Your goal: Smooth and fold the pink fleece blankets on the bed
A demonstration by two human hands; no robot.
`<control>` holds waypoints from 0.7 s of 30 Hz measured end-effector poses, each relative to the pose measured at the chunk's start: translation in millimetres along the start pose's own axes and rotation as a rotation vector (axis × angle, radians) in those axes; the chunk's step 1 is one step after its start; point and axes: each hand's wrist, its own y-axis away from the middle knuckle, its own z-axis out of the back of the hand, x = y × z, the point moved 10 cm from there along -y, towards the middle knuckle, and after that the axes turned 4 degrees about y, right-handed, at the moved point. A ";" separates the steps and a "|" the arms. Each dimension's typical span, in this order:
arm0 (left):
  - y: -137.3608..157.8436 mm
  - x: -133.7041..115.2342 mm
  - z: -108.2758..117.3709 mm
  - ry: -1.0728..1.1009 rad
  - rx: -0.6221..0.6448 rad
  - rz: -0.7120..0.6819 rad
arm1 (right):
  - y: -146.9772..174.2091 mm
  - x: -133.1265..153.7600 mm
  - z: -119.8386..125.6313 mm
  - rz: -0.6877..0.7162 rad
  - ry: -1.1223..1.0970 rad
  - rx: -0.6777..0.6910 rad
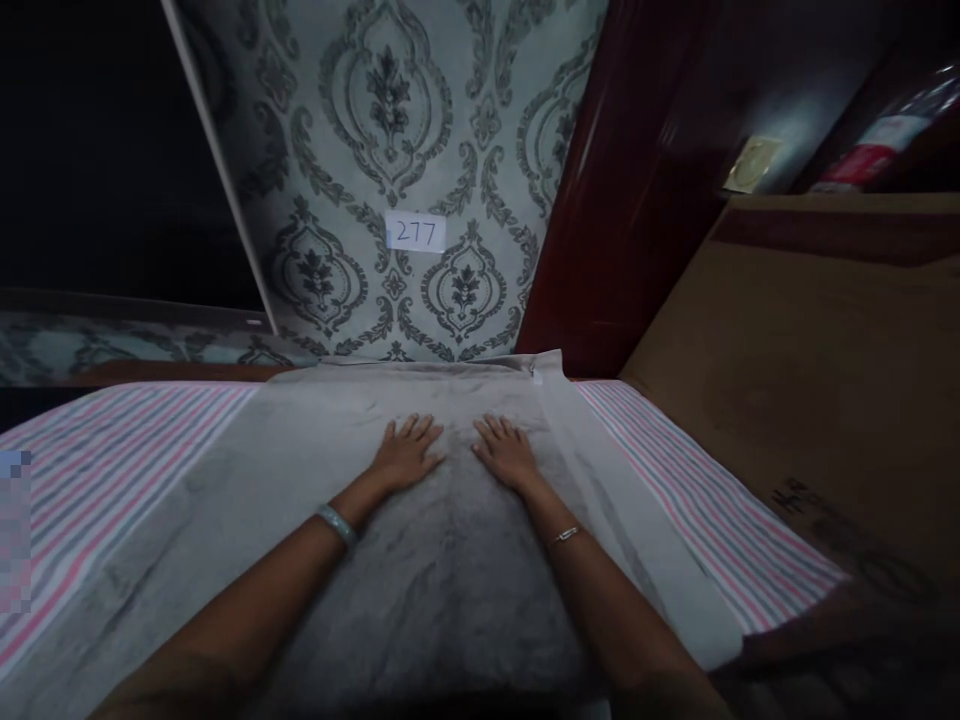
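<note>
A large grey plush cloth, blanket-like, lies spread over a striped sheet in pink, white and grey. My left hand rests palm down on the cloth with its fingers spread. Beside it, a short gap to the right, my right hand lies flat on the same cloth, fingers also apart. Neither hand grips anything. A lighter grey border runs along the cloth's right side, and its far edge is slightly raised near the wall.
Patterned wallpaper carries a paper label reading 277. A dark screen stands at the left. On the right are a dark red glossy post, a big cardboard box and a bottle with a red-and-white label.
</note>
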 end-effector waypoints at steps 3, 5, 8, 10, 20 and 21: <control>6.5 57.9 26.1 -0.017 -0.054 0.160 | -4.3 -25.5 3.7 -0.026 0.028 -0.007; 21.5 105.8 43.9 -0.032 -0.076 0.284 | -5.2 -52.4 8.0 -0.084 0.054 -0.014; 55.7 179.2 63.0 -0.058 -0.105 0.488 | 0.7 -102.2 15.2 -0.219 0.089 -0.024; 80.1 217.1 68.5 -0.067 -0.124 0.600 | 10.0 -135.3 19.2 -0.309 0.100 -0.025; 114.4 233.2 70.5 -0.083 -0.155 0.666 | 65.2 -224.8 28.2 -0.612 0.110 -0.018; 114.1 230.9 72.4 -0.080 -0.166 0.654 | 66.3 -219.2 30.1 -0.613 0.118 -0.017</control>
